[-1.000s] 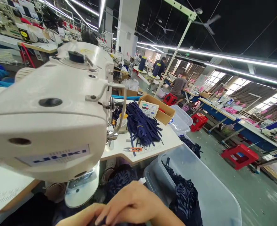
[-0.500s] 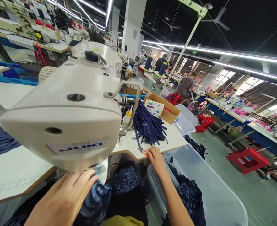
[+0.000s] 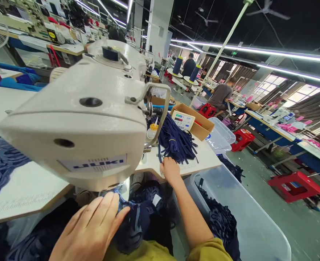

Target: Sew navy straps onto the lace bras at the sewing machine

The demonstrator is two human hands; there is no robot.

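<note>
A white JUKI sewing machine (image 3: 102, 141) fills the middle of the view. Below its head, my left hand (image 3: 91, 224) has fingers together and thumb bent over dark blue patterned fabric (image 3: 134, 221), gripping it; its far part is hidden under the machine. My right hand (image 3: 171, 170) is closed at the table's front edge, just in front of a bundle of navy fabric strips (image 3: 175, 139). What its curled fingers hold is hidden. The end of one strip hangs close to those fingers.
More patterned fabric (image 3: 2, 166) lies on the table at left. A control panel (image 3: 183, 120) and cardboard box (image 3: 200, 127) stand behind the strips. At right, a clear plastic bin (image 3: 247, 210) holds dark pieces. A red stool (image 3: 294, 186) stands on the floor; people sit farther back.
My right hand has moved slightly left and curled up; the orange-handled tool at its fingertips has gone out of sight. My left hand has shifted right with the fabric. The view has shifted slightly.
</note>
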